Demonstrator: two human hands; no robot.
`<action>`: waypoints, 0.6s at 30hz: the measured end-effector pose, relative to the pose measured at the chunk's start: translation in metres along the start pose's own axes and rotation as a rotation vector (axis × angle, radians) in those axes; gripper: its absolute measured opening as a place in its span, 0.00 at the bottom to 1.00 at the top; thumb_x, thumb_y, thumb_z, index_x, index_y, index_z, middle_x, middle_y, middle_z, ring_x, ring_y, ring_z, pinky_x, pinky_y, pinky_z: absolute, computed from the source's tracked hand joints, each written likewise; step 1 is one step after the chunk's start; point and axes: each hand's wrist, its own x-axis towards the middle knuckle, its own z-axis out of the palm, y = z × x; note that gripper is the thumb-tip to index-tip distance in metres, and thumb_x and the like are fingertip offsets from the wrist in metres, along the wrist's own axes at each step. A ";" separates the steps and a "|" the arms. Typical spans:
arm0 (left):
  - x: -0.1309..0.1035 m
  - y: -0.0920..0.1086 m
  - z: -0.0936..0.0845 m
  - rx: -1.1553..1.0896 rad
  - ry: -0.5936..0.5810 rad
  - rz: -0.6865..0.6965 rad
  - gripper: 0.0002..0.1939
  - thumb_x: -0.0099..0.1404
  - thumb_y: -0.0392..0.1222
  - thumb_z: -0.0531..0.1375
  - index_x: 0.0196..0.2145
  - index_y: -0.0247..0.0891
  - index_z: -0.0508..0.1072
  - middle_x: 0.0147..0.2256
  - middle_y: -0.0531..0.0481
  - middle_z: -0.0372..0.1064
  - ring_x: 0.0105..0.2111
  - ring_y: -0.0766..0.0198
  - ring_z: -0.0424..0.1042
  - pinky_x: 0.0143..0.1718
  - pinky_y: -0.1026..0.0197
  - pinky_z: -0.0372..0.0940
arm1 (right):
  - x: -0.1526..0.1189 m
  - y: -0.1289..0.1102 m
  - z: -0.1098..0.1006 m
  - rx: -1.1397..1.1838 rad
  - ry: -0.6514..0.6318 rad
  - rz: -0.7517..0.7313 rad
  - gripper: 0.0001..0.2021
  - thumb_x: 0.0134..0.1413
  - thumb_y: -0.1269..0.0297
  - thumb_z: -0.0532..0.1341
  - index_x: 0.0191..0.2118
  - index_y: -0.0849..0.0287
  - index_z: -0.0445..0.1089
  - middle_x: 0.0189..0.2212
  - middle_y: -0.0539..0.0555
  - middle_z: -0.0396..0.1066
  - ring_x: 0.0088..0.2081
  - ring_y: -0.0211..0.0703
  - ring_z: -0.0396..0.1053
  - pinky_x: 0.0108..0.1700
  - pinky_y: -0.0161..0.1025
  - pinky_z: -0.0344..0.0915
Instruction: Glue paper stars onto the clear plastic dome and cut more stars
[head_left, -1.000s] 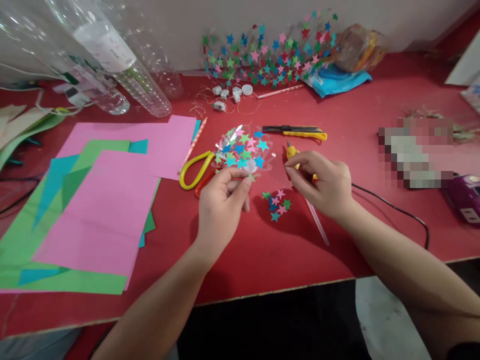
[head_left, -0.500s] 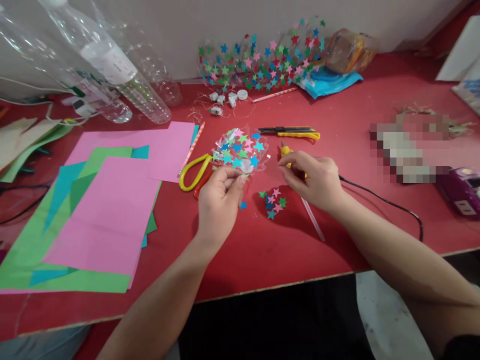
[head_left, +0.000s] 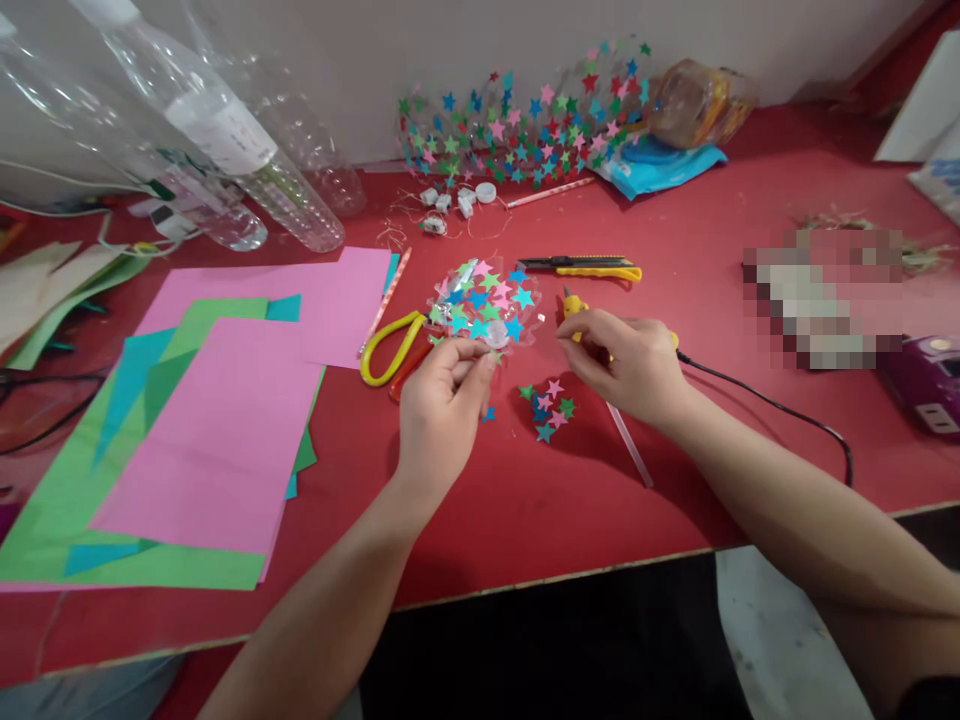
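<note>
My left hand (head_left: 448, 400) is pinched at the near edge of a clear plastic piece (head_left: 498, 333) covered with paper stars; a small green star shows at its fingertips. Beside it, my right hand (head_left: 626, 362) hovers over the yellow glue gun (head_left: 574, 304), thumb and index fingertips close together; whether anything is between them is too small to tell. A clear glue stick (head_left: 628, 445) sticks out below that hand. Loose paper stars (head_left: 550, 408) lie between the hands. Scissors with yellow and red handles (head_left: 391, 349) lie left of the plastic piece.
Coloured paper sheets (head_left: 217, 430) cover the left side. Plastic bottles (head_left: 247, 150) lean behind them. A cutter (head_left: 592, 266), small lights (head_left: 446, 202), star-covered plastic (head_left: 525, 125) and a blue packet (head_left: 660, 170) lie farther back. The glue gun's black cord (head_left: 765, 385) runs right.
The view has shifted slightly. Both hands keep nearly the same poses and places.
</note>
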 end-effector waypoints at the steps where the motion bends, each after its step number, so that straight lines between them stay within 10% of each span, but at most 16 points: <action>1: 0.000 0.000 0.000 0.006 0.005 -0.002 0.03 0.65 0.39 0.59 0.32 0.39 0.70 0.14 0.62 0.57 0.14 0.73 0.53 0.17 0.69 0.53 | 0.000 0.000 0.000 0.000 0.005 -0.006 0.06 0.59 0.68 0.56 0.35 0.59 0.71 0.18 0.45 0.66 0.19 0.31 0.63 0.25 0.30 0.56; 18: -0.001 0.001 -0.002 0.110 0.018 0.107 0.03 0.66 0.40 0.58 0.33 0.40 0.70 0.16 0.61 0.58 0.16 0.72 0.55 0.18 0.68 0.54 | 0.000 -0.002 0.002 -0.027 0.007 -0.041 0.06 0.59 0.68 0.56 0.34 0.58 0.71 0.17 0.44 0.65 0.19 0.31 0.61 0.24 0.30 0.55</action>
